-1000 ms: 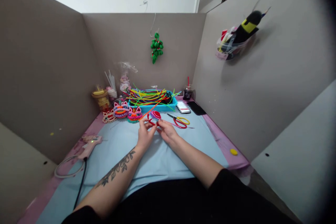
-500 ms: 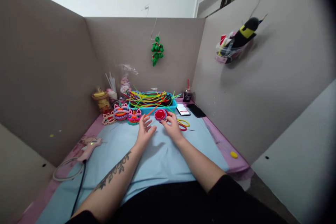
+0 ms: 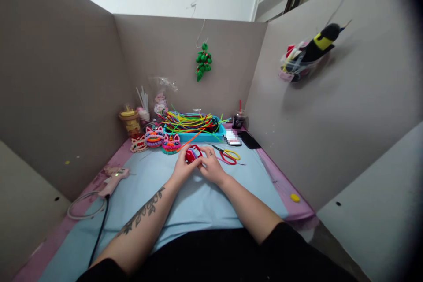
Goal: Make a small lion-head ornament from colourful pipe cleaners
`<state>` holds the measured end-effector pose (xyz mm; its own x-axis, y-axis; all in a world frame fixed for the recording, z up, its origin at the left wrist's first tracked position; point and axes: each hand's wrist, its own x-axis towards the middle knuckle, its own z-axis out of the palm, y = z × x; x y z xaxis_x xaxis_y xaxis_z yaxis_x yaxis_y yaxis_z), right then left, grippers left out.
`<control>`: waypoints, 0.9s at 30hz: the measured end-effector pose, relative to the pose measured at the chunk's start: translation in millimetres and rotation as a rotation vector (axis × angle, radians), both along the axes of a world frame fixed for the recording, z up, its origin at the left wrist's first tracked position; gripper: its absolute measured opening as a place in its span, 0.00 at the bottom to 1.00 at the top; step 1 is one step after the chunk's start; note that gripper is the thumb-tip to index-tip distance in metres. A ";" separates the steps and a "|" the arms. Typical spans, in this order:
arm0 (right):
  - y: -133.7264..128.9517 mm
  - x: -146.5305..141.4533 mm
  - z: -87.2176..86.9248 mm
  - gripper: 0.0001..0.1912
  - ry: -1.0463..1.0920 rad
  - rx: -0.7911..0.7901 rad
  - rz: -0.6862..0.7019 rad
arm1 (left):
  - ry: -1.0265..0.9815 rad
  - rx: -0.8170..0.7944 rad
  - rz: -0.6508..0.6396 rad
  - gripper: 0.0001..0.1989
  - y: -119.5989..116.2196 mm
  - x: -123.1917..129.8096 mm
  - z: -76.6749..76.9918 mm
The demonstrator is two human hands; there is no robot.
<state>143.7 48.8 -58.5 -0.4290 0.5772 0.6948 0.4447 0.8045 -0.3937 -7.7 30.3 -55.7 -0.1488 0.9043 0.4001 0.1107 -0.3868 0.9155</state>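
Observation:
My left hand (image 3: 182, 166) is closed around a small rounded red and lavender chenille-stem piece (image 3: 191, 155), holding it tilted above the blue table cover. Against its right side, my right hand (image 3: 212, 168) pinches at the piece, where a red loop (image 3: 197, 148) stands out. The fingers hide part of it. Just right of my right hand lie scissors (image 3: 230, 156) with yellow and red handles. Left of my left hand sit several finished chenille animal heads, the nearest a pink and orange one (image 3: 171, 144).
A blue basket (image 3: 194, 138) full of colourful chenille stems stands behind my hands. To its right are a phone (image 3: 233, 137), a black flat object (image 3: 249, 139) and a drink cup (image 3: 238, 120). A pink glue gun (image 3: 115, 181) with its cord lies at left. Grey partitions enclose the table.
The red piece has moved from my right hand's fingertips down and left into my left hand, which has closed on it. It is turned sideways now. The camera view has shifted slightly.

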 end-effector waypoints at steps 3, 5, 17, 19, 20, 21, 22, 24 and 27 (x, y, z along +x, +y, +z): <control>-2.1 1.1 3.4 0.10 0.020 -0.060 0.020 | -0.035 -0.069 -0.016 0.30 1.3 -1.3 0.6; -4.4 0.9 6.3 0.10 0.049 -0.112 0.046 | -0.097 -0.094 0.011 0.30 2.5 -2.0 0.8; 2.3 -0.8 4.5 0.06 0.478 -0.534 0.078 | -0.266 -0.168 -0.147 0.30 5.7 -5.3 1.3; 0.7 -1.0 5.4 0.05 0.457 -0.546 0.102 | -0.242 -0.136 -0.144 0.28 5.8 -6.3 1.1; -0.4 -1.3 5.9 0.05 0.450 -0.553 0.114 | -0.232 -0.122 -0.139 0.27 5.7 -6.7 1.2; -1.5 -1.7 6.4 0.06 0.445 -0.563 0.126 | -0.223 -0.109 -0.132 0.26 5.5 -7.0 1.3; -2.4 -2.1 6.7 0.06 0.441 -0.574 0.136 | -0.214 -0.095 -0.126 0.25 5.1 -7.2 1.7; -3.5 -2.9 6.9 0.07 0.432 -0.583 0.142 | -0.187 -0.065 -0.122 0.23 4.0 -7.4 2.7; -3.3 -3.3 6.3 0.06 0.399 -0.554 0.122 | -0.129 -0.055 -0.126 0.22 2.1 -7.2 4.6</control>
